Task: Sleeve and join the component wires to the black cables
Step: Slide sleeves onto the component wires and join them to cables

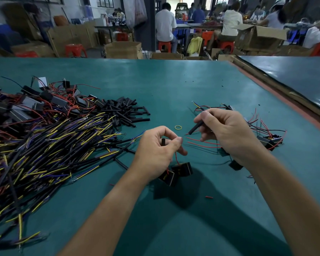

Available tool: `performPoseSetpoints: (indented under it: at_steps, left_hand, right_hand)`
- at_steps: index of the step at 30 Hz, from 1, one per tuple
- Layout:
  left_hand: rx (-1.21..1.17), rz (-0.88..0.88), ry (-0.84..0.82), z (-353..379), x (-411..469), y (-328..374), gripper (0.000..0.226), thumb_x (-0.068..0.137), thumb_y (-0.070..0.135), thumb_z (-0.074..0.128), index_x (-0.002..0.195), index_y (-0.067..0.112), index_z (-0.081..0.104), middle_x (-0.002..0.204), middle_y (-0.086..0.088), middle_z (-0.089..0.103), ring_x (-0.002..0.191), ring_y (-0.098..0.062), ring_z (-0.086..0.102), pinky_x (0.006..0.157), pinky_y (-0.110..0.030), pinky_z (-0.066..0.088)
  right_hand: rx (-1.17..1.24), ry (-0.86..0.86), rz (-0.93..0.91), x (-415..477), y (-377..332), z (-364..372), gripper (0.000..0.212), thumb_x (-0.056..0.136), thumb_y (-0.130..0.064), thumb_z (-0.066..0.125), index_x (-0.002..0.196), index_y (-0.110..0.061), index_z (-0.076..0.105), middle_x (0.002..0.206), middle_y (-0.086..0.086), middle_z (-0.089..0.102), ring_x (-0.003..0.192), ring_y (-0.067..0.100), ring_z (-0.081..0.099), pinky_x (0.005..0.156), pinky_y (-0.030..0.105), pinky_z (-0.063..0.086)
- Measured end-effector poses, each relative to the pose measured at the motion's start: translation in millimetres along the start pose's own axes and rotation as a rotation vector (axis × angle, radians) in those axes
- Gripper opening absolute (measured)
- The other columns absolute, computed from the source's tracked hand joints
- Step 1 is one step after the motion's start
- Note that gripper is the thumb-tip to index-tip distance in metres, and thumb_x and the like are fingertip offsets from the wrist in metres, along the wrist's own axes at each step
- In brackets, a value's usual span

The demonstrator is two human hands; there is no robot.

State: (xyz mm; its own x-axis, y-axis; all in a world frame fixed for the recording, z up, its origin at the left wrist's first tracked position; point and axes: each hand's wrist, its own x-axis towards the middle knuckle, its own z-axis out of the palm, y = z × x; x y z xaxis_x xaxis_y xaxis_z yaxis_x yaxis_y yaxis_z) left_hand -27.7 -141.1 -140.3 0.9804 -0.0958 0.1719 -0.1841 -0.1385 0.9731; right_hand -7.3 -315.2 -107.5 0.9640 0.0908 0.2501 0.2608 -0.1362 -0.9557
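Left grip holds sleeve, right grip cable

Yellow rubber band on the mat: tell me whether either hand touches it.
Apart. The head view shows the yellow rubber band lying on the green mat, bare mat all round it, beyond the left hand and the right hand.

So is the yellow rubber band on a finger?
No, the yellow rubber band lies loose on the green table, in the gap between the left hand and the right hand.
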Motion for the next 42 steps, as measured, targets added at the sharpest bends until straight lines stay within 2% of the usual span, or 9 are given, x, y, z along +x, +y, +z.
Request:
performPoseSetpoints:
  at_steps: [5, 10, 19, 23, 29, 34, 38, 42]
  left_hand:
    - [0.0, 0.0, -0.007, -1, -1, 0, 0.017, 0.095, 0.011, 0.061, 0.08, 0.013, 0.056, 0.069, -0.002, 0.075, 0.051, -0.024, 0.041, 0.052, -0.035, 0.036]
    - [0.001, 0.006, -0.015, -2, 0, 0, 0.017, 0.096, 0.011, 0.06, 0.08, 0.014, 0.057, 0.069, -0.001, 0.075, 0.048, -0.019, 0.042, 0.046, -0.024, 0.037]
    - [0.005, 0.005, -0.02, -3, 0, 0, 0.018, 0.095, 0.011, 0.062, 0.078, 0.015, 0.058, 0.07, -0.002, 0.075, 0.046, -0.018, 0.042, 0.045, -0.021, 0.039]
    - [0.004, -0.003, -0.035, -3, 0, 2, 0.017, 0.094, 0.01, 0.063, 0.079, 0.014, 0.058, 0.07, -0.003, 0.075, 0.044, -0.012, 0.044, 0.045, -0.02, 0.041]
    - [-0.111, -0.067, -0.087, -3, -2, 7, 0.018, 0.08, -0.001, 0.075, 0.082, 0.007, 0.06, 0.068, -0.008, 0.073, 0.045, -0.011, 0.054, 0.047, -0.019, 0.045]
    - [-0.134, -0.134, -0.134, -9, -4, 11, 0.026, 0.07, -0.013, 0.078, 0.084, 0.004, 0.063, 0.071, -0.008, 0.073, 0.061, -0.009, 0.068, 0.052, -0.015, 0.048]
    - [-0.118, -0.154, -0.13, -10, -5, 13, 0.026, 0.07, -0.014, 0.077, 0.081, 0.003, 0.062, 0.069, -0.011, 0.069, 0.053, -0.008, 0.064, 0.048, -0.014, 0.046]
    - [-0.127, -0.185, -0.126, -9, -6, 12, 0.029, 0.069, -0.01, 0.08, 0.083, 0.005, 0.06, 0.068, -0.009, 0.072, 0.053, -0.016, 0.066, 0.047, -0.017, 0.047]
  right_hand:
    - [0.016, -0.01, 0.047, 0, 3, 0, 0.026, 0.1, -0.013, 0.052, 0.081, -0.01, 0.07, 0.059, -0.005, 0.063, 0.051, 0.01, 0.059, 0.057, 0.019, 0.054]
    - [0.059, -0.014, 0.066, -1, 3, 0, 0.027, 0.1, -0.014, 0.052, 0.081, -0.008, 0.069, 0.059, -0.004, 0.063, 0.051, 0.011, 0.059, 0.058, 0.02, 0.056]
    - [0.169, -0.03, 0.131, -1, 3, 1, 0.024, 0.097, -0.017, 0.057, 0.082, -0.003, 0.07, 0.062, 0.004, 0.065, 0.049, 0.013, 0.058, 0.055, 0.024, 0.056]
    - [0.182, -0.059, 0.151, -1, 5, 3, 0.021, 0.093, -0.016, 0.061, 0.08, -0.005, 0.071, 0.065, 0.007, 0.068, 0.049, 0.012, 0.059, 0.054, 0.022, 0.054]
    - [0.123, -0.053, 0.138, 0, 8, 1, 0.025, 0.093, -0.016, 0.064, 0.07, -0.01, 0.073, 0.064, 0.008, 0.069, 0.047, 0.012, 0.058, 0.053, 0.024, 0.056]
    - [0.029, -0.05, 0.112, 1, 9, -3, 0.028, 0.091, -0.021, 0.067, 0.067, -0.009, 0.073, 0.061, 0.007, 0.067, 0.046, 0.013, 0.056, 0.054, 0.027, 0.057]
    - [-0.042, -0.053, 0.074, 1, 10, -6, 0.03, 0.091, -0.023, 0.067, 0.071, -0.002, 0.07, 0.059, 0.005, 0.067, 0.046, 0.015, 0.057, 0.055, 0.031, 0.059]
    - [-0.037, -0.064, 0.054, 0, 9, -1, 0.029, 0.091, -0.022, 0.067, 0.068, -0.006, 0.071, 0.06, 0.006, 0.067, 0.046, 0.015, 0.056, 0.056, 0.034, 0.06]
